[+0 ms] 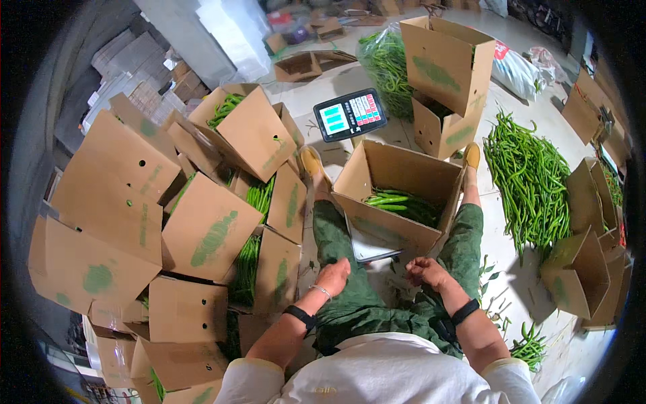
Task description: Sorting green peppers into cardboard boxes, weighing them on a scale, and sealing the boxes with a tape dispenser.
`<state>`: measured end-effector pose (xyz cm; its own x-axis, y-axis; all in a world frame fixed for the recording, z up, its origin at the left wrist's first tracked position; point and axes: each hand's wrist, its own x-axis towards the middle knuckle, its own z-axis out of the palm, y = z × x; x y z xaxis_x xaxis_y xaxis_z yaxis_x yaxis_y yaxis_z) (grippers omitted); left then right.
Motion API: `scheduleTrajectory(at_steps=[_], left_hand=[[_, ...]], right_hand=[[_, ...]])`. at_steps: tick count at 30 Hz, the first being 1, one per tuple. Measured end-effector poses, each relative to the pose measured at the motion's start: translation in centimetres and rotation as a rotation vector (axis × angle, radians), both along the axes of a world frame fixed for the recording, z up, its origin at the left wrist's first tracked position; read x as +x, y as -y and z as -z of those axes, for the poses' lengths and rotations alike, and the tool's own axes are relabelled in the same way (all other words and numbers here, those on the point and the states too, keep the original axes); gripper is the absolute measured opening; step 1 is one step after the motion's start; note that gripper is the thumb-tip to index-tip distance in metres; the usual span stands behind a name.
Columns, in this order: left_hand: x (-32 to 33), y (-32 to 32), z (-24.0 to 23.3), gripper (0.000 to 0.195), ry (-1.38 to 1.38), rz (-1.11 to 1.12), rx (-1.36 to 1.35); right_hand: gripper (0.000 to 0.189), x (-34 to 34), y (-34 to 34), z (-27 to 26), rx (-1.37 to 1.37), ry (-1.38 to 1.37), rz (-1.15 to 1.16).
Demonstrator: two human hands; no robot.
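Note:
Between the person's legs an open cardboard box [388, 227] rests tilted on the platform of a digital scale [371, 247], with long green chili peppers [404, 204] lying inside. The scale's lit display [349, 114] stands behind the box. My left hand [334, 278], a bracelet at its wrist, is curled over my left thigh; whether its fingers hold anything is hidden. My right hand [425, 271] hovers near the right thigh, just below the box, with bent fingers; nothing can be made out in it. Neither hand touches the box.
Cardboard boxes [212, 227] of peppers crowd the left side. On the right floor lies a large pile of green peppers [527, 182], with a smaller heap [529, 348] nearer. Stacked boxes [444, 65] and a plastic bag of peppers [388, 65] stand ahead. Open boxes [570, 283] line the right.

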<state>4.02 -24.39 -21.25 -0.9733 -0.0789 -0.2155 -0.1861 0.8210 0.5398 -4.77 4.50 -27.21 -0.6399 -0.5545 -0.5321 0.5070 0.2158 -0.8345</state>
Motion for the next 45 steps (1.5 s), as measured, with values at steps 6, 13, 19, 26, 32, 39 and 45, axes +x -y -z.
scheduleTrajectory(at_steps=[6, 13, 19, 26, 32, 39, 45], left_hand=[[2.2, -3.5, -3.8, 0.007, 0.552, 0.751, 0.245], [-2.9, -5.3, -7.1, 0.022, 0.003, 0.449, 0.216], [-9.2, -11.5, -10.6, 0.045, -0.627, 0.493, -0.092], [-12.6, -17.6, -6.2, 0.042, -0.441, 0.436, -0.267], [-12.4, -16.9, -5.2, 0.012, -0.504, 0.441, -0.148], [-12.4, -11.8, -6.3, 0.012, -0.546, 0.489, -0.119], [-11.6, -6.9, -6.2, 0.016, -0.578, 0.456, -0.18]], right_hand=[[0.018, -0.3, 0.5, 1.2, 0.032, -0.087, 0.008], [0.017, -0.1, -0.7, 2.0, 0.035, -0.119, 0.039], [0.014, 0.2, -0.6, 1.3, -0.066, -0.095, 0.014], [0.019, 0.5, -1.0, 1.0, -0.017, -0.081, 0.097], [0.017, 0.6, -2.2, 0.7, 0.025, -0.125, 0.143], [0.021, 0.7, -2.4, 0.6, -0.087, -0.063, 0.129], [0.02, 0.6, -2.3, 0.2, -0.119, 0.002, 0.148]])
